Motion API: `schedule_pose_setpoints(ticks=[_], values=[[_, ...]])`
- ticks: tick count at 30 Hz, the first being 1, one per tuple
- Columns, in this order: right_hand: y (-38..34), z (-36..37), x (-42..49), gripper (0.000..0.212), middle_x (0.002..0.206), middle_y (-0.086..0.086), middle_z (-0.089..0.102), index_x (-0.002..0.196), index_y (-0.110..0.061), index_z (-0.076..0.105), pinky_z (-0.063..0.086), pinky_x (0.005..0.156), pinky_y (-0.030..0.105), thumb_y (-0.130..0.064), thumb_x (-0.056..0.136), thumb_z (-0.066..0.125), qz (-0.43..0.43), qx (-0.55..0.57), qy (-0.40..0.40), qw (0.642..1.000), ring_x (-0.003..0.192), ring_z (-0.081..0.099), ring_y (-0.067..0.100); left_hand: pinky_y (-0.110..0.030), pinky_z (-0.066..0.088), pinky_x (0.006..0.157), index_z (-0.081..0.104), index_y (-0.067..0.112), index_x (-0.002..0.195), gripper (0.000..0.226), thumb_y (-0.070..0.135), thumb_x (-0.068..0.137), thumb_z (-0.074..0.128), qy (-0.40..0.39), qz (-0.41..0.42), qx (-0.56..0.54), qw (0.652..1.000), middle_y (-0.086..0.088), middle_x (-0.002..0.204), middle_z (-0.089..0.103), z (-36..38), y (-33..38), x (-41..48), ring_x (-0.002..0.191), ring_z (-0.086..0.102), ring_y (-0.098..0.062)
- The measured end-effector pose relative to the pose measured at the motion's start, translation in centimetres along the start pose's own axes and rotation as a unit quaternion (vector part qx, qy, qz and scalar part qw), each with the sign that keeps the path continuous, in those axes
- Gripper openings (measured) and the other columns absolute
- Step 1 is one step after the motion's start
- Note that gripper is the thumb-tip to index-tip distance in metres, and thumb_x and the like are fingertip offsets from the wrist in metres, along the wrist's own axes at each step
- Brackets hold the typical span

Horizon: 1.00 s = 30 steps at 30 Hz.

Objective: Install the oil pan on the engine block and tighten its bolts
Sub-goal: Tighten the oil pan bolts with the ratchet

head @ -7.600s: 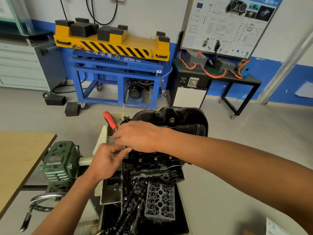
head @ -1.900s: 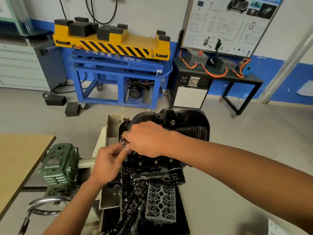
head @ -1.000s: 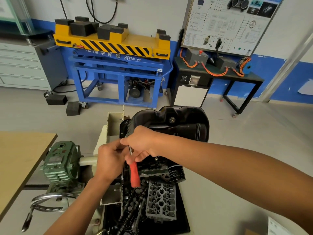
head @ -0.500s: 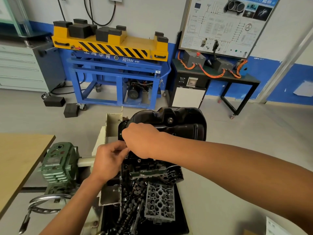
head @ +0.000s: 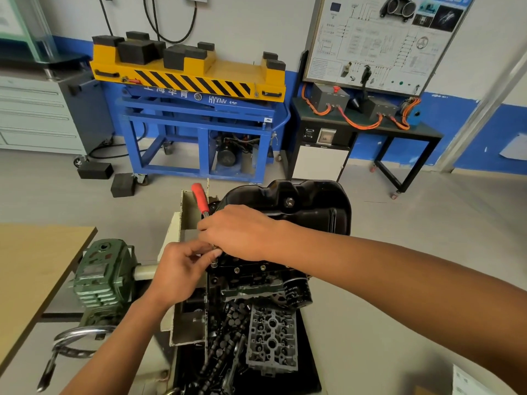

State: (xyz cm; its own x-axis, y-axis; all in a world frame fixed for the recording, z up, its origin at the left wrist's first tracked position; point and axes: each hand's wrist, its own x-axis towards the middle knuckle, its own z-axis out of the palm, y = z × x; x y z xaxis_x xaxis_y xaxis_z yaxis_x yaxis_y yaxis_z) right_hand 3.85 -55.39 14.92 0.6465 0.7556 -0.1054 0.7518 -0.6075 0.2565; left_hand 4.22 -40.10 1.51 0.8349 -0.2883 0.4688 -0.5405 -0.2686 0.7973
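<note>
The black oil pan (head: 308, 203) sits on the dark engine block (head: 251, 276), which is held on a stand. My right hand (head: 239, 230) reaches across the pan's near left edge and grips a red-handled ratchet (head: 199, 198), whose handle points up and away. My left hand (head: 182, 270) pinches the small metal socket end below the right hand, at the pan's flange. Several bolt heads (head: 236, 269) show along the flange's near edge. The tool's head is hidden under my fingers.
A green gearbox (head: 104, 276) with a chrome hand wheel (head: 82, 337) is at the left, beside a wooden bench top (head: 31, 269). A cylinder head (head: 272, 342) and loose parts lie in the black tray below the block. A blue and yellow lift table (head: 196, 109) stands behind.
The red ratchet handle, hidden half a second ago and pointing down toward me one second ago, now points up and away. Both hands remain at the pan's left flange.
</note>
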Motion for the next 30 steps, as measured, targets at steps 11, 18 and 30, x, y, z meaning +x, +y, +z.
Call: schedule_pose_setpoints(ticks=[11,18,30], values=[[0.6,0.1,-0.2,0.019,0.105,-0.005,0.063,0.111,-0.020,0.062,0.049,0.082,0.037,-0.018,0.099,0.048,-0.108,-0.068,0.004,0.992,0.096,0.061,0.019,-0.009,0.048,0.069,0.074,0.028,0.102,0.019,0.016,0.087,0.069,-0.016,0.010,0.002,1.000,0.030,0.084,0.072,0.1,0.0,-0.6,0.074,0.067,0.007],[0.3,-0.5,-0.7,0.024,0.064,-0.005,0.031,0.078,-0.018,0.044,0.021,0.043,0.028,-0.013,0.088,0.065,0.025,-0.018,-0.010,0.999,0.049,0.032,0.013,-0.012,0.047,0.059,0.074,0.034,0.093,0.016,0.019,0.088,0.070,0.013,0.010,-0.009,1.000,0.022,0.082,0.074,1.2,0.2,-0.5,0.063,0.065,0.001],[-0.9,0.9,-1.3,0.034,0.050,0.002,0.057,0.064,-0.014,0.049,0.034,0.040,0.024,-0.031,0.086,0.069,0.224,0.231,0.006,0.947,0.039,0.058,0.017,-0.028,0.038,0.044,0.072,0.028,0.078,0.018,0.022,0.093,0.065,0.045,-0.002,-0.023,0.999,0.006,0.057,0.061,2.4,-0.1,-0.6,0.048,0.043,-0.005]])
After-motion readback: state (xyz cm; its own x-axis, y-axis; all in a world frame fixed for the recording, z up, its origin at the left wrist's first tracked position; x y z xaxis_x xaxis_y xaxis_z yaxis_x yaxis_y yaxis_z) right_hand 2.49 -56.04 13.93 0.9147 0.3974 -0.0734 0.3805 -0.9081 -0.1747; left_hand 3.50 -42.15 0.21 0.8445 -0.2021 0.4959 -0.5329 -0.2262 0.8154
